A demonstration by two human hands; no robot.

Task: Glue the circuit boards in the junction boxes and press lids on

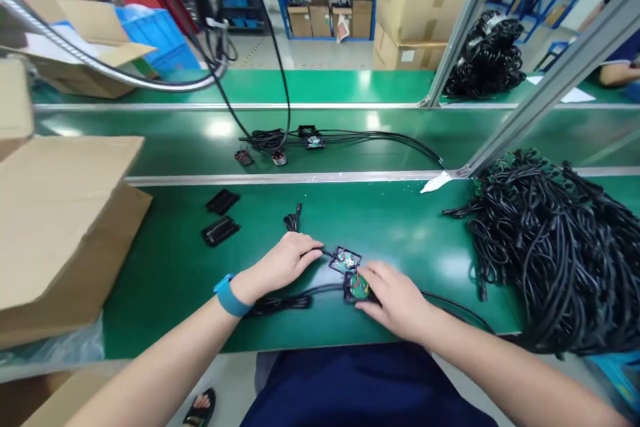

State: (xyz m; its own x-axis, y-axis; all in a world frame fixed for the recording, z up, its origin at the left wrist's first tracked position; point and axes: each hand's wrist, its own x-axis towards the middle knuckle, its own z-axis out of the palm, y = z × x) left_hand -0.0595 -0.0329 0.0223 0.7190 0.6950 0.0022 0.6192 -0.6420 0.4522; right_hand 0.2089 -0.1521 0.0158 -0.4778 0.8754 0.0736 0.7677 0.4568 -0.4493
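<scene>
My left hand [280, 261] is closed, thumb and fingers pinching a thin black cable [326, 253]. That cable runs into an open black case holding a circuit board [346, 259], which lies flat on the green bench. My right hand [395, 297] grips the right side of a second open black case with a green circuit board [356, 285], just below the first one; red and yellow wires show on it. Black cables leave this second case on both sides. A bundled cable [285, 305] lies under my left wrist, and a small coiled cable [291, 220] lies beyond my left hand.
Two black case covers [221, 230] lie left of my hands. A large pile of black cables [550, 260] covers the right side. An open cardboard box [65, 213] stands at left. A white tube [437, 182] and a metal post [545, 67] are at right; hanging cables [220, 73] dangle ahead.
</scene>
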